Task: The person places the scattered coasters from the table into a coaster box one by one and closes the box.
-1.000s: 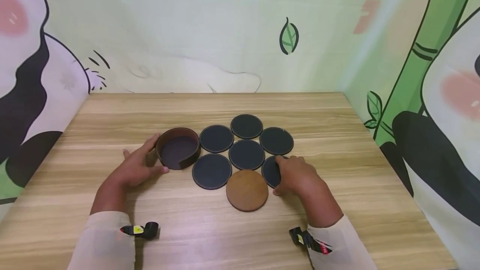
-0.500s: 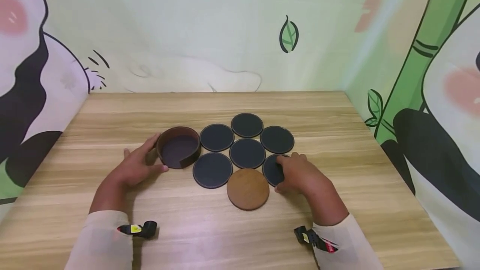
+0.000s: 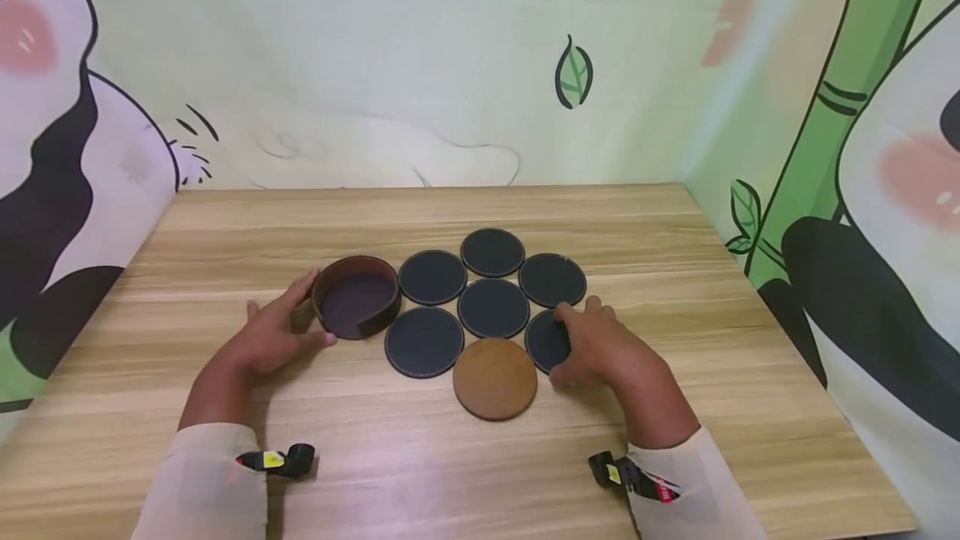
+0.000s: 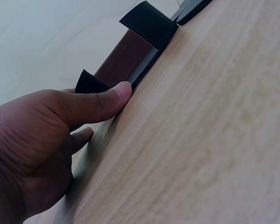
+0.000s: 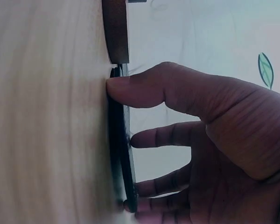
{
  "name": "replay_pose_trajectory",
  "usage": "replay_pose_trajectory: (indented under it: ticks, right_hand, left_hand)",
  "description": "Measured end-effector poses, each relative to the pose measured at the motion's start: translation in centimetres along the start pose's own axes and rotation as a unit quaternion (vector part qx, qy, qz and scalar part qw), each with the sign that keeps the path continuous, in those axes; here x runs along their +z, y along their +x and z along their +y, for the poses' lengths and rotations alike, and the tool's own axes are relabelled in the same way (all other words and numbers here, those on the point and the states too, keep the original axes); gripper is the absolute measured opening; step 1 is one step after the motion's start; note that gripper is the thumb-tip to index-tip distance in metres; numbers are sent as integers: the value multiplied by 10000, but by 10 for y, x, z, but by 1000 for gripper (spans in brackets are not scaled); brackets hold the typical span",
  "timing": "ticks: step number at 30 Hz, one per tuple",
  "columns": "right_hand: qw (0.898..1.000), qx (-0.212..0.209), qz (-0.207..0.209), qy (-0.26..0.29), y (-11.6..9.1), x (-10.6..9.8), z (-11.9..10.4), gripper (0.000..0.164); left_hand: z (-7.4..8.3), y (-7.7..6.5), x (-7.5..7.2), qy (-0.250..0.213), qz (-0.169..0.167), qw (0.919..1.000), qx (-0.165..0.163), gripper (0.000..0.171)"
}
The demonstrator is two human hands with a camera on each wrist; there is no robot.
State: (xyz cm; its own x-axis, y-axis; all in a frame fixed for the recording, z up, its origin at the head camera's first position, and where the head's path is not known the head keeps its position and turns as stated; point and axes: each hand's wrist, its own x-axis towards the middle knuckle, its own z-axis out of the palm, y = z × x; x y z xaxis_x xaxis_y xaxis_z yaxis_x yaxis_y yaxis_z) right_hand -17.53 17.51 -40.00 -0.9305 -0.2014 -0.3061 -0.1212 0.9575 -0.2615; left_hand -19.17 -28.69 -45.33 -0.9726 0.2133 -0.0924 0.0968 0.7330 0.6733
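Left hand (image 3: 273, 338): thumb and fingers curved round the holder's left side, gripping it.
Holder (image 3: 381, 321): round and upright, reddish-brown inside, black outside, its near wall notched; it stood beside the discs.
Black discs (image 3: 493, 307): five lay flat, thin, with pale lines near their rims.
Brown disc (image 3: 495, 380): mottled, leather-like, it lay nearest the person.
Right hand (image 3: 600, 346): thumb and fingers gripped a sixth disc (image 3: 546, 344) across its edges.
Table (image 3: 420, 473): pale, streaked wood grain.
Walls (image 3: 337, 65): pale green, printed with pandas (image 3: 127, 140) and bamboo (image 3: 825, 140).
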Motion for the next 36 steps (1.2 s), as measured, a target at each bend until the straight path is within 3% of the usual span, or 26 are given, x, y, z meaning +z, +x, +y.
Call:
replay_pose_trajectory:
  ticks: [18,30,36]
  right_hand:
    - [9997,23,-71,-228,-3,-6,-2,84]
    - [9986,-1,395,-364,-9,-12,-4,83]
    - [9961,-239,762,-371,-12,-14,-12,82]
  left_hand:
    - [1,-1,0,67,35,10000,-34,112]
    - [-1,-1,0,20,27,10000,49,111]
    - [-2,-1,1,30,27,10000,36,111]
